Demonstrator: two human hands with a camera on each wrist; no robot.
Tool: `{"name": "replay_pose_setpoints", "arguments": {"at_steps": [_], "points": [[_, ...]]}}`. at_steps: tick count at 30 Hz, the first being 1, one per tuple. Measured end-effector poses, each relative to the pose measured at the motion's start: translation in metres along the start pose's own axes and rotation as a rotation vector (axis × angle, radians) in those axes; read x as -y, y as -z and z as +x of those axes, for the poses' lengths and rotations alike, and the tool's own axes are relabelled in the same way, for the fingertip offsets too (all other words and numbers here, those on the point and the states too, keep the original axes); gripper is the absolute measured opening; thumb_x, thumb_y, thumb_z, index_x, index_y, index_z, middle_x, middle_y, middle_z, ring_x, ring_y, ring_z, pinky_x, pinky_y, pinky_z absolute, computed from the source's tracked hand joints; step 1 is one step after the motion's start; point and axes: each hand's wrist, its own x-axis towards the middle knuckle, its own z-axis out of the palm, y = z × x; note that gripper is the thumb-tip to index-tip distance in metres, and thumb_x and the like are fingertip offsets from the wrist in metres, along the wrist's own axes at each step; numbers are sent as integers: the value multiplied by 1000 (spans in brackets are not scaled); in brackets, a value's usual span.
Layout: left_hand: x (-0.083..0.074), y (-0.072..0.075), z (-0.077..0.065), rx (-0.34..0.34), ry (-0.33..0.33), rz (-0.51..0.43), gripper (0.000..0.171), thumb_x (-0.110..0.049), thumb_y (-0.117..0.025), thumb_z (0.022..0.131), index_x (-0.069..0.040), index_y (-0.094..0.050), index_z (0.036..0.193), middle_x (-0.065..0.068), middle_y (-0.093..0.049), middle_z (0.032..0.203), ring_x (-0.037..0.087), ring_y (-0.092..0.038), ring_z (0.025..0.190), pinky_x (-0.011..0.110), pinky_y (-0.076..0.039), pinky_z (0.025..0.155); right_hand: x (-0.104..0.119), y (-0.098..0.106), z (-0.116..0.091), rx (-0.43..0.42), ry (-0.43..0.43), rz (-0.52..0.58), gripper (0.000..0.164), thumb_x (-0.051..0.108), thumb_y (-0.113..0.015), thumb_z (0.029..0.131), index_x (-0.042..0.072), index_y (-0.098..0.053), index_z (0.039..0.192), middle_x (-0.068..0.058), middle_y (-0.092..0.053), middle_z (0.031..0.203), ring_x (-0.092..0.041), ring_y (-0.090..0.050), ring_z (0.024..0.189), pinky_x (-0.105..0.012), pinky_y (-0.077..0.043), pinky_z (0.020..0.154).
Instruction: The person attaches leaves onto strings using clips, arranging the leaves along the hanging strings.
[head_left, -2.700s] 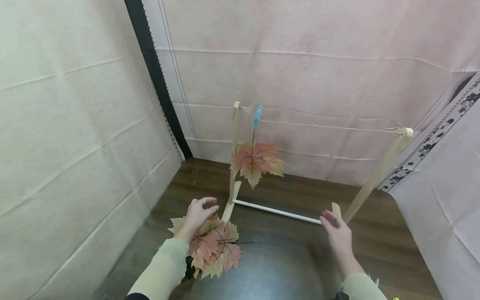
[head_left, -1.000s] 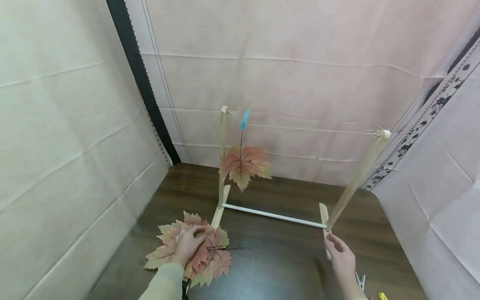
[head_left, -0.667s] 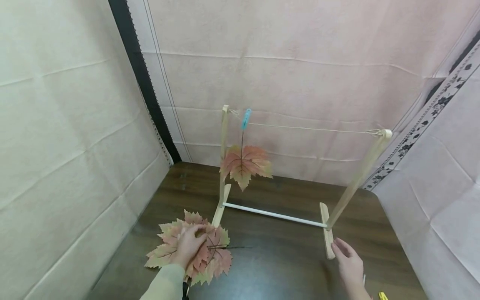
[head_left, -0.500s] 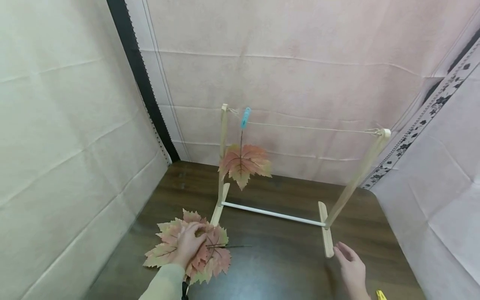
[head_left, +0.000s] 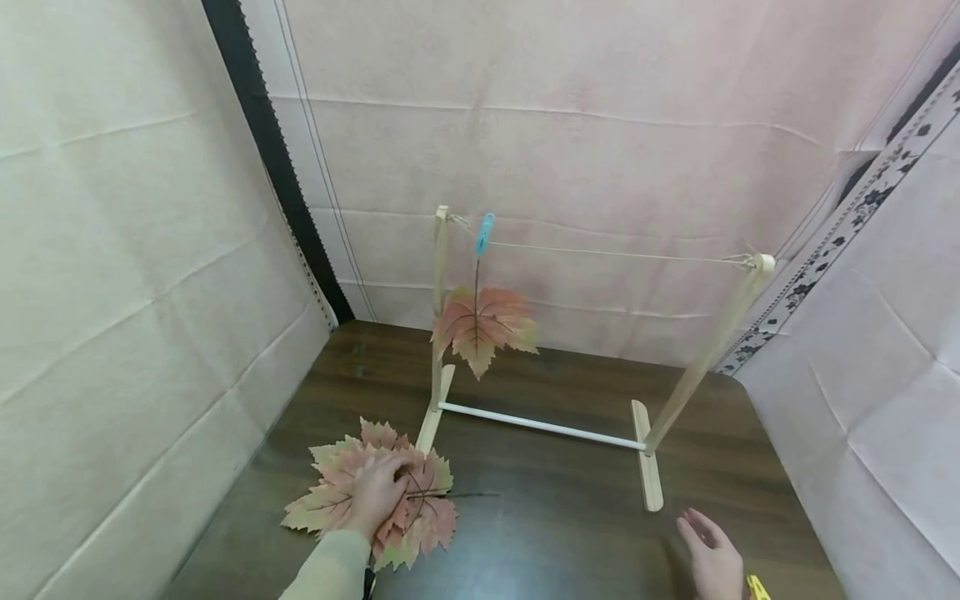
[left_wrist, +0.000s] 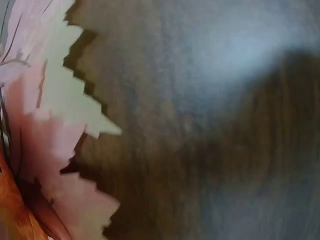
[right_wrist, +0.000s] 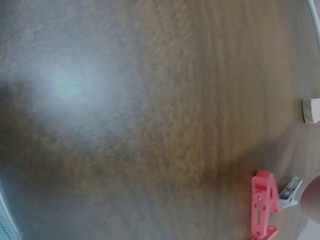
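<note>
My left hand (head_left: 375,496) rests over a pile of artificial maple leaves (head_left: 420,529) at the table's left, fingers bent down among them; I cannot tell whether they pinch a leaf. Leaf edges fill the left side of the left wrist view. My right hand (head_left: 712,558), thumb and fingers apart with nothing between them, hovers at the lower right. Beside its fingertip in the right wrist view lie a red clothespin (right_wrist: 260,210) and a grey-white clothespin (right_wrist: 290,192). A yellow clothespin (head_left: 757,588) shows beside the right hand in the head view.
A wooden stand with a left post (head_left: 439,308), a right post (head_left: 708,354) and a white crossbar (head_left: 540,426) carries a string (head_left: 607,252). From it a blue clothespin (head_left: 485,233) holds one maple leaf (head_left: 487,325). Fabric walls enclose the dark wood table (head_left: 547,517).
My left hand has come down onto the leaves, its fingertips drawing closer together. My right hand has moved from the stand's right foot toward the clothespins at lower right.
</note>
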Motion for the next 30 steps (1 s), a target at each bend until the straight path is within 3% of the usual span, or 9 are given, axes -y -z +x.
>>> {"name": "replay_pose_setpoints", "arguments": {"at_steps": [3, 14, 18, 21, 23, 26, 30], "points": [[-2, 1, -1, -5, -13, 11, 20, -10, -71, 81, -20, -73, 99, -3, -67, 102, 24, -55, 95, 46, -35, 79, -4, 1, 0, -11, 15, -17, 48, 32, -70, 85, 1, -61, 120, 42, -52, 80, 23, -49, 74, -3, -37, 67], [-9, 8, 7, -22, 58, -47, 12, -18, -71, 83, -20, -74, 95, -1, -68, 98, 28, -55, 98, 52, -36, 86, -8, 8, -4, 20, -25, -32, 52, 35, -66, 87, 1, -56, 125, 43, -48, 81, 26, -45, 73, -4, -36, 67], [-13, 13, 12, -16, 97, -91, 10, -21, -71, 84, -19, -73, 94, -1, -67, 97, 27, -55, 98, 50, -36, 87, -15, 13, -3, 48, -48, -28, 54, 36, -64, 89, 1, -52, 128, 47, -44, 80, 27, -42, 73, -20, -46, 50], [-18, 17, 15, -16, 122, -118, 10, -20, -71, 84, -16, -73, 93, 1, -66, 95, 27, -54, 94, 50, -35, 86, -21, 16, -2, 57, -74, -1, 56, 36, -63, 88, 1, -49, 130, 47, -45, 78, 23, -44, 72, -36, -46, 38], [-20, 18, 17, -16, 138, -125, 10, -20, -70, 84, -15, -73, 93, 2, -66, 94, 26, -53, 93, 49, -35, 85, -25, 18, -2, 68, -92, 29, 54, 36, -64, 88, 2, -50, 128, 45, -47, 77, 15, -50, 68, -40, -45, 37], [-21, 20, 19, -17, 152, -125, 10, -20, -70, 85, -14, -73, 92, 2, -66, 94, 26, -52, 93, 48, -35, 84, -32, 22, 0, 83, -142, 57, 45, 39, -66, 86, 13, -53, 120, 39, -53, 80, -7, -59, 54, -42, -48, 39], [-22, 22, 21, -29, 137, -130, 10, -19, -70, 84, -12, -72, 92, 4, -67, 96, 28, -53, 96, 49, -33, 87, -34, 25, -3, 78, -174, 38, 47, 43, -67, 84, 16, -51, 120, 3, -69, 94, -32, -58, 44, -42, -49, 42]]}}
